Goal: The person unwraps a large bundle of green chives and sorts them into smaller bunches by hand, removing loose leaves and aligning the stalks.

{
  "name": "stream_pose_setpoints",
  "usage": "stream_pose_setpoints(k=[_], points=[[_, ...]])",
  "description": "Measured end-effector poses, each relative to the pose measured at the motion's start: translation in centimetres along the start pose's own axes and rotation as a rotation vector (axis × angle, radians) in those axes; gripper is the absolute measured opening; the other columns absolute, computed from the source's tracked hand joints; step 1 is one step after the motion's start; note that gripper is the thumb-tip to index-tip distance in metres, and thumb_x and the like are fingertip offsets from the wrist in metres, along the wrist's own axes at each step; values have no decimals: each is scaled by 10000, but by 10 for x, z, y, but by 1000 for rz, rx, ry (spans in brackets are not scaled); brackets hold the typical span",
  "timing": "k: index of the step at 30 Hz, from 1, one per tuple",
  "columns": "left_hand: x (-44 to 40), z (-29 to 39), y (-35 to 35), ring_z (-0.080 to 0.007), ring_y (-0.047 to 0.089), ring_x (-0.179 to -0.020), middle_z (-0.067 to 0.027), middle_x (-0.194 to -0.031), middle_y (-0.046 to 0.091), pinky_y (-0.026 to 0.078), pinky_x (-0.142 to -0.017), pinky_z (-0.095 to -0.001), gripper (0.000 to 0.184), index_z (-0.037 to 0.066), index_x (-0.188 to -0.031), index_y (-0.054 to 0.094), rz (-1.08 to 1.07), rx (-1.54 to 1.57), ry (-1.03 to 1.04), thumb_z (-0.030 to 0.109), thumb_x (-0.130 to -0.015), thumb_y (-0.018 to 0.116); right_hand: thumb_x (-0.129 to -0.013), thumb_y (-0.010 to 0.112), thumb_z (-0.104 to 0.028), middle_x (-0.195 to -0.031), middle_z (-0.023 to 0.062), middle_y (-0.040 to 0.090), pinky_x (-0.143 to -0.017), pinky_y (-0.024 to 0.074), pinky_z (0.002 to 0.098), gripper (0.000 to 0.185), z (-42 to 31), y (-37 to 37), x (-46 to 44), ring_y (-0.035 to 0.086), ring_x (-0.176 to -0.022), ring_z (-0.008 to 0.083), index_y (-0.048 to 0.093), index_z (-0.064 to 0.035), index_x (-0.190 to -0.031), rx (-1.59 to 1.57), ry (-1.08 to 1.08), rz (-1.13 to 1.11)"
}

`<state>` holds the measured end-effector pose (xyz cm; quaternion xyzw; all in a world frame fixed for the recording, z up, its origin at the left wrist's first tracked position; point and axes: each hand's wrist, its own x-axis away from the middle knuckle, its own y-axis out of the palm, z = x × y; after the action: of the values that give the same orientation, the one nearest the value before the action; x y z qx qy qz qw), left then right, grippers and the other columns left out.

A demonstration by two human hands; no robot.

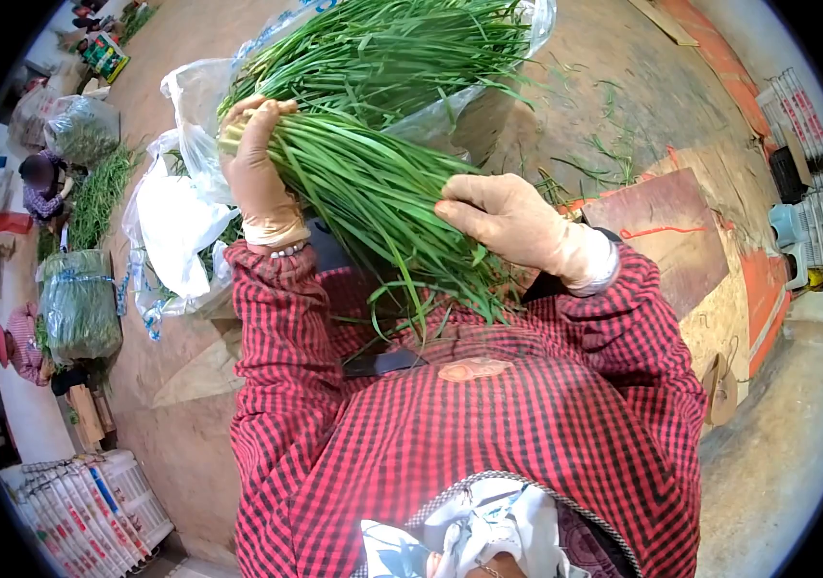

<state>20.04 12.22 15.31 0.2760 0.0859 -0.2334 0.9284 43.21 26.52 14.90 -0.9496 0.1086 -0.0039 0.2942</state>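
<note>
The green bundle [368,178] lies between both hands, its long axis slanting from far left to near right, the left hand [257,169] clasped around its pale stem ends [229,144], the right hand [517,222] pinching its leafy right side.

Smooth, glossy stalks [363,173]; crinkled, shiny plastic bag [202,120]; matt cloth sleeve [286,332]; that slatted stack [84,511] over there, probably plastic.
</note>
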Motion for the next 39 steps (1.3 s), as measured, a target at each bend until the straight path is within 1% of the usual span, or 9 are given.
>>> stream_pose_setpoints(k=[5,9,16,19,20,23,27,36,39], points=[[7,2,14,-128,646,-794,-57,-872,677,515,-737,-245,179,19,-1020,613,-153,-315,159,8,-850,670,-967,548,-283,-709,114,561,-634,475,347,261,-7,-25,25,601,-686,186,608,-30,-997,-75,217,-194],[9,-1,20,-54,591,-731,3,-853,647,467,-658,-170,175,57,-981,632,-269,-313,172,-3,-833,703,-959,573,-233,-693,72,544,-627,443,308,223,-12,-48,41,492,-661,116,610,-14,-951,-108,71,-175],[-37,12,-38,-253,660,-827,-136,-888,673,555,-795,-361,166,11,-968,599,52,58,-121,104,-847,665,-955,603,-205,-718,-1,569,-614,440,241,226,9,-88,85,526,-699,48,644,17,-961,-434,341,-208],[-44,21,-58,-261,655,-834,-146,-893,673,550,-807,-386,166,-15,-888,623,43,296,-340,140,-844,664,-930,631,-227,-774,47,630,-660,479,268,260,36,-72,85,605,-749,108,649,3,-1051,-142,544,-312],[-46,22,-64,-261,655,-834,-146,-893,673,550,-807,-386,166,-15,-888,623,42,295,-339,140,-844,664,-900,653,-238,-850,108,678,-713,503,301,298,75,-62,96,655,-814,191,648,-20,-1103,495,188,-201],[-49,19,-74,-261,653,-830,-143,-891,674,547,-803,-383,180,-15,-897,627,-28,416,-366,156,-846,651,-871,668,-244,-904,150,686,-759,512,329,316,82,-58,87,667,-869,255,649,-38,-1110,456,243,257],[-45,16,-72,-251,644,-815,-117,-886,668,545,-786,-377,196,-3,-900,624,73,314,-324,186,-854,637,-967,583,-196,-816,22,661,-633,489,210,225,11,-64,59,597,-699,56,663,7,-1020,-515,250,279],[-33,9,-45,-229,644,-801,-109,-878,655,555,-759,-366,171,25,-910,599,67,383,-329,182,-858,642,-888,657,-456,-785,99,660,-696,494,311,414,-39,-6,8,632,-743,187,670,-47,-953,-141,41,-21],[-29,8,-36,-236,654,-778,-125,-863,660,566,-735,-372,162,17,-924,600,106,288,-269,162,-865,643,-905,643,-321,-782,117,660,-665,507,333,277,-34,8,-2,644,-703,238,664,-50,-951,35,-82,58]])
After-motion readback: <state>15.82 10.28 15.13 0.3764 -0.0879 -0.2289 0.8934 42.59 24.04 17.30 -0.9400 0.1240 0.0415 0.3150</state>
